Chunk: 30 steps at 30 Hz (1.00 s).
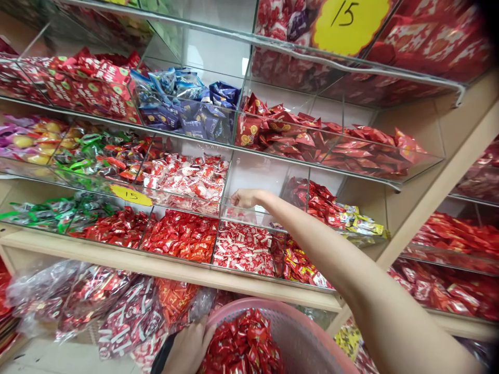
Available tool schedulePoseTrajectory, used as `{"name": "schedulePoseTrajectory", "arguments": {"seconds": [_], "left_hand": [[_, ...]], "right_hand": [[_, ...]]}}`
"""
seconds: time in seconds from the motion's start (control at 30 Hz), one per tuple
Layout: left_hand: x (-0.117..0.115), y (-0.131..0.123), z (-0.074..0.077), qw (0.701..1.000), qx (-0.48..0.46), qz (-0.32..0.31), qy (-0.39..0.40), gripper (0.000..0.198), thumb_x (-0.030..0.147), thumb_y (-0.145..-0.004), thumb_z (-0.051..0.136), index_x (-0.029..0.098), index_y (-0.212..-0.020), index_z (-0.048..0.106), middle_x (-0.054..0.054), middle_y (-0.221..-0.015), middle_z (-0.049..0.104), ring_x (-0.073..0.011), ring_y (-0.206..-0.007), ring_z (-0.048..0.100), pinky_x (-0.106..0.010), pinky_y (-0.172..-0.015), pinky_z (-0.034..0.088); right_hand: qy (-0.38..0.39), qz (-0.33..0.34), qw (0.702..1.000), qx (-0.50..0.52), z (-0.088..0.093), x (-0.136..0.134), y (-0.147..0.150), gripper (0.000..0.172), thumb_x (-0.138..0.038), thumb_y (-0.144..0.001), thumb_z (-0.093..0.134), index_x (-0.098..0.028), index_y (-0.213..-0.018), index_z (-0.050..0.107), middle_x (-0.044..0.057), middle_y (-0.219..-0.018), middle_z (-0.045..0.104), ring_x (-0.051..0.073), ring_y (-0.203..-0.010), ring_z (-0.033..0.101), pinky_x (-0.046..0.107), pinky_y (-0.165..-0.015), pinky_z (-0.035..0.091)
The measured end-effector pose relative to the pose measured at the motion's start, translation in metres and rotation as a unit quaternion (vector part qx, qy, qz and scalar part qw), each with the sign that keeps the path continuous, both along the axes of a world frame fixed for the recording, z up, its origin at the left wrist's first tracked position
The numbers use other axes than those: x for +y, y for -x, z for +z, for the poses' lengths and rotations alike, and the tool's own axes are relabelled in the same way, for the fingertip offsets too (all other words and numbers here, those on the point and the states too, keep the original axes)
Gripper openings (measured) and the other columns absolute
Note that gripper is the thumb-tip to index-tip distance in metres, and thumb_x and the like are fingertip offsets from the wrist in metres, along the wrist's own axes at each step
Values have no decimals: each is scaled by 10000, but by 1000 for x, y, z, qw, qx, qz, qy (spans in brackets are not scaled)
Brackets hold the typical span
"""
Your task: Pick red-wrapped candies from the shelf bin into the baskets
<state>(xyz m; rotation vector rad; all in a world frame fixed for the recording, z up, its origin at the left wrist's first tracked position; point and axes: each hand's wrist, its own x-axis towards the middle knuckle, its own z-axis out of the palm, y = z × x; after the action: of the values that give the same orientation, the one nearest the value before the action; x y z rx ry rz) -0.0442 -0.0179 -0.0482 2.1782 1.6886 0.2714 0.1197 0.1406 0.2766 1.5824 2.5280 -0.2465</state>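
My right hand point(245, 198) reaches up into a clear acrylic bin point(260, 174) on the middle shelf tier; the bin looks almost bare. Its fingers curl down behind the bin's front wall and their tips are hidden. My left hand point(189, 347) grips the rim of a pink plastic basket point(307, 337) at the bottom of the view. The basket is full of red wrapped candies point(244, 343). Just below the right hand lies a bin of red-and-white candies point(244, 246).
Tiered clear bins hold wrapped sweets: blue packets point(187, 106), red packets point(323, 140), green ones point(50, 213). Yellow price tags marked 15 point(130, 196) stick on bin fronts. Large clear bags of candy point(97, 306) lie below the wooden shelf edge point(163, 267).
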Motion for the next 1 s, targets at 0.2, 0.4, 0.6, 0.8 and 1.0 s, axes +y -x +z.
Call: {"name": "schedulePoseTrajectory", "arguments": {"seconds": [0.2,0.4,0.6,0.8,1.0], "left_hand": [[2,-1,-3,1000,-13,-6,-3,533,456,-866,177,151,-1176,484,-116,-1002,638,-241,-935,593,-356,-793,433],[2,-1,-3,1000,-3,-9,-6,546,472,-861,182,149,-1177,488,-115,-989,644,-244,-926,597,-364,-799,434],[1,-1,2,1000,-10,-8,0,528,452,-865,191,147,-1188,478,-118,-1023,636,-226,-962,588,-336,-816,429],[1,-1,-1,1000,-13,-7,-6,524,466,-862,200,156,-1167,493,-116,-984,647,-236,-935,598,-348,-801,433],[2,1,-10,1000,-3,-10,-19,518,452,-865,202,147,-1169,491,-119,-967,648,-247,-925,597,-368,-795,433]], "right_hand": [[-50,-165,975,-139,33,-27,-34,283,-282,-682,608,-62,-854,645,89,-795,629,161,-698,568,241,-619,432],[28,-306,932,-191,34,-45,-45,208,-237,-712,569,-63,-817,614,82,-736,610,189,-713,587,288,-647,449],[60,-300,951,-41,27,-32,-55,201,-294,-727,570,-96,-761,584,38,-677,582,121,-641,549,223,-609,443],[17,-295,949,-113,29,-32,-64,273,-330,-717,575,-72,-803,597,62,-704,582,157,-656,562,263,-605,455],[38,-273,952,-136,9,-31,-65,324,-321,-675,617,-49,-852,615,98,-744,615,189,-662,585,310,-617,470]]}}
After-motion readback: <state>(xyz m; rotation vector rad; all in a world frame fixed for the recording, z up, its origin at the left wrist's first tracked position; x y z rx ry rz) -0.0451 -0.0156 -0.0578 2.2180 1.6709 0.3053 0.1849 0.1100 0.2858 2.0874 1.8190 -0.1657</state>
